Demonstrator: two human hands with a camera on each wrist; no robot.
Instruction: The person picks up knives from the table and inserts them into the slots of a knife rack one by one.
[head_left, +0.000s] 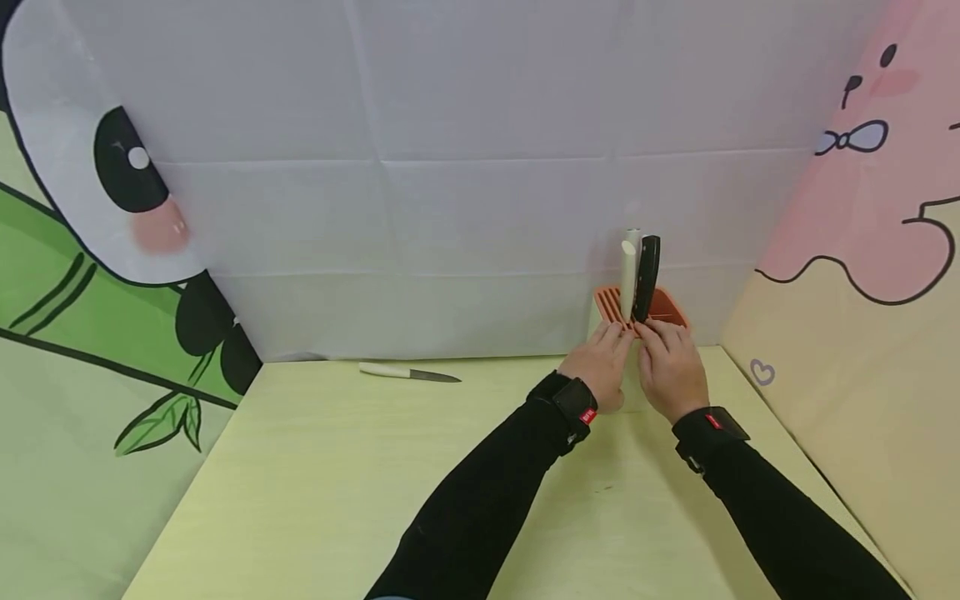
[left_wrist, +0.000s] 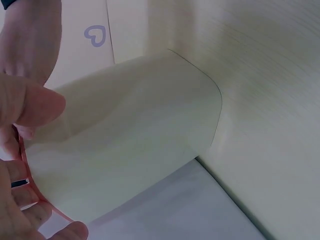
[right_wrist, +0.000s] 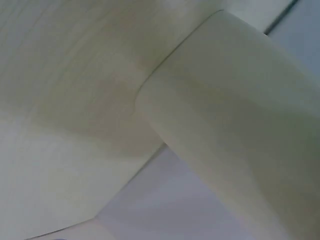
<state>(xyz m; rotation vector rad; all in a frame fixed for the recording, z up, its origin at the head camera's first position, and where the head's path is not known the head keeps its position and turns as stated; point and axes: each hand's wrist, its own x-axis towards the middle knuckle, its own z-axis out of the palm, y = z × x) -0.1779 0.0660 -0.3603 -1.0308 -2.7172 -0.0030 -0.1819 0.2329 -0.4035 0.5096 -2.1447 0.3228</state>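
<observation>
A cream knife block (head_left: 593, 321) with an orange slotted top (head_left: 670, 310) stands against the back wall. A white-handled knife (head_left: 627, 279) and a black-handled knife (head_left: 647, 275) rise from its top, with another pale handle partly hidden behind them. My left hand (head_left: 600, 367) touches the front rim with its fingertips; in the left wrist view the thumb (left_wrist: 42, 104) sits apart from the fingers. Beside it, my right hand (head_left: 673, 371) has its fingers on the rim near the black handle's base. The right wrist view shows the block's smooth side (right_wrist: 225, 110), no fingers.
On the pale yellow table (head_left: 337, 500), a small knife with a white handle (head_left: 384, 369) lies near the back edge, left of the block, its blade pointing right. A white cloth wall (head_left: 450, 217) stands behind, with a printed wall (head_left: 847, 375) close on the right.
</observation>
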